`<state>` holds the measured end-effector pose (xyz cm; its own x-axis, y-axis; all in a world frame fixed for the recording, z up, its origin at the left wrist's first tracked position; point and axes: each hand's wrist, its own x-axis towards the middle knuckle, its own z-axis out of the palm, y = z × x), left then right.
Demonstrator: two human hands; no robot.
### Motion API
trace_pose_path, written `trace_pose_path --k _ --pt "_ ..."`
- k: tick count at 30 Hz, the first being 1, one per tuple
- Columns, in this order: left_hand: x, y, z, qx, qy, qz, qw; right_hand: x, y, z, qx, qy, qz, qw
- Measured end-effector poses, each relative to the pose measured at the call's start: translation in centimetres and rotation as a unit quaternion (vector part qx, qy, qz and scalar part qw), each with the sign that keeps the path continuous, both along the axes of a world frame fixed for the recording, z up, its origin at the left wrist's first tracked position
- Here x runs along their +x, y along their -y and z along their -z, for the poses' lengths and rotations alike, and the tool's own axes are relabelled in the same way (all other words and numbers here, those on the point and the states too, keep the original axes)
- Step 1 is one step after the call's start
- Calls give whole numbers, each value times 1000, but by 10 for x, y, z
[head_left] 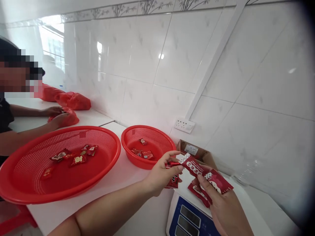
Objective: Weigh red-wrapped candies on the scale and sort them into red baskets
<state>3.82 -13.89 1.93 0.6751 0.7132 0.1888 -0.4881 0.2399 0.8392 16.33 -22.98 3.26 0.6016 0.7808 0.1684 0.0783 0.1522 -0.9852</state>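
Over the weighing scale (179, 205), my left hand (162, 172) is closed around glossy red snack packets (174, 182), partly hidden by its fingers. Its fingertips also meet the white-patterned end of a dark red snack packet (193, 165). That packet reaches across to my right hand (225, 208), whose thumb presses on a small bunch of similar dark red packets (219, 182). One packet (199, 195) hangs lowest in the bunch, just above the scale's white pan. How many packets each hand has is unclear because they overlap.
A large red basket (103, 131) with several packets stands left; a smaller red basket (130, 129) with a few sits behind. Beyond are a cardboard box (209, 157) and a wall socket (184, 125). At far left, a co-worker's hands (57, 118) handle a red bag (71, 118).
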Motion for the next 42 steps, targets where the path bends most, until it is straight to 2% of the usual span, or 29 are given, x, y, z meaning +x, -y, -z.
trace_pose_path --k 5,9,11,15,19,22,27,35,42 --pt "8 -6 11 37 -33 47 998 4 -8 11 -22 19 -17 999" --pt "8 -9 9 21 -56 23 998 9 -9 15 -46 52 -42 997" --pt "5 -10 6 15 -89 26 996 14 -7 14 -58 36 -55 996" --pt "2 -11 3 69 -187 83 976 27 -2 12 -77 -28 -29 996" --pt "4 -8 7 103 -210 122 965 32 2 15 -80 48 -41 995" --pt "5 -5 7 108 -216 108 964 29 3 16 -64 79 -9 995" --pt "6 -2 10 148 -196 97 965 21 0 15 -8 22 57 998" --pt "10 -1 14 107 -150 47 982 15 -3 16 30 -25 16 999" --pt "11 1 13 94 -139 22 986 11 -2 11 26 -79 34 996"
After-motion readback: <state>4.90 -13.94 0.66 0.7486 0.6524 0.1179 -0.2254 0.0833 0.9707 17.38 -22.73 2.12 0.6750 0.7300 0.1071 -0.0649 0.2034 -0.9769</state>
